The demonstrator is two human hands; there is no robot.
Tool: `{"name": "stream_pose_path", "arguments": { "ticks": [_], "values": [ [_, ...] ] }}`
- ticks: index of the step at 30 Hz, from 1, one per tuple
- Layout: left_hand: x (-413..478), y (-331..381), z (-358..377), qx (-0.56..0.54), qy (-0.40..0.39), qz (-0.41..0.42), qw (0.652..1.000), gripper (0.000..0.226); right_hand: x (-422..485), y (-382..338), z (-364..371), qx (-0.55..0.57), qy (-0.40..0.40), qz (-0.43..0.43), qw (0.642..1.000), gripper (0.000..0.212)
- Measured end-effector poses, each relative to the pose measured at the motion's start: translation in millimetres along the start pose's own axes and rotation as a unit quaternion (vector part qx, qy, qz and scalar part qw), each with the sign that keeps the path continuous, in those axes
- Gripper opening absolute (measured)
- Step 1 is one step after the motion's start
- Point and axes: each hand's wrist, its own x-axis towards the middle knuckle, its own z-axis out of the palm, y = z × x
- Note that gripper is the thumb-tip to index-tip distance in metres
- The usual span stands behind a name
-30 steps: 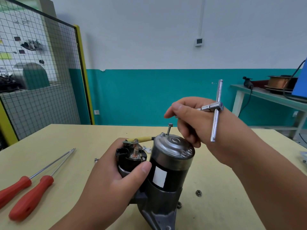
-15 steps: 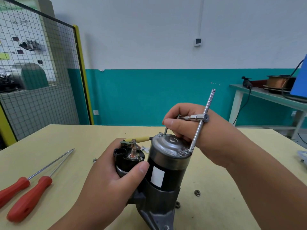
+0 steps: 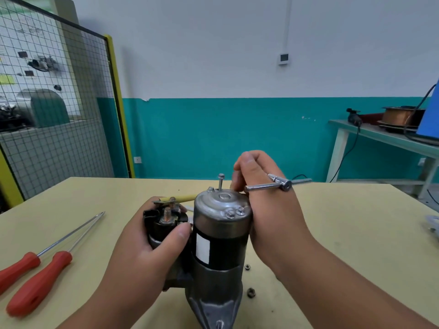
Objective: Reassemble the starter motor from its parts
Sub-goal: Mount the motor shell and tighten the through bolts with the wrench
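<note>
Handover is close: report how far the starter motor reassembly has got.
Done: end cap sits on the starter motor, two small screws seated. In hand: left hand grips the solenoid; right hand holds the T-handle wrench beside a through bolt that stands proud. Left: drive that bolt down and fit the two loose nuts on the table.

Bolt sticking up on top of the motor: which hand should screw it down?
Probably the right hand: it holds the T-handle wrench right beside the bolt. The left hand is busy gripping the starter motor, which steadies it.
</note>
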Motion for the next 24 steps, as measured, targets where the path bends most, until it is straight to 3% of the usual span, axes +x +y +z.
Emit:
{"name": "stream_pose_path", "arguments": {
  "ticks": [5,10,17,19,24],
  "values": [
    [1.3,-0.8,1.4,0.006,0.035,-0.003,0.999,0.041,-9.8,6.9,9.5,0.06,-0.029,-0.014,0.998,0.019],
    [0.8,0.4,1.5,0.026,0.051,-0.006,0.998,0.037,-14.8,10.1,14.2,0.041,0.028,-0.025,0.998,0.018],
    [-2.3,9.1,4.6,0.064,0.034,0.034,0.997,0.038,-2.1,-11.1,6.2,0.064,-0.044,0.027,0.997,0.036],
    [-4.1,11.6,4.7,0.073,0.021,0.041,0.996,0.035,-0.6,-16.6,3.4,0.056,-0.055,0.037,0.996,0.026],
    [-5.9,12.0,3.3,0.066,0.012,0.058,0.996,0.038,-2.8,-15.7,3.8,0.02,0.021,0.038,0.999,0.03]
  ]
}}
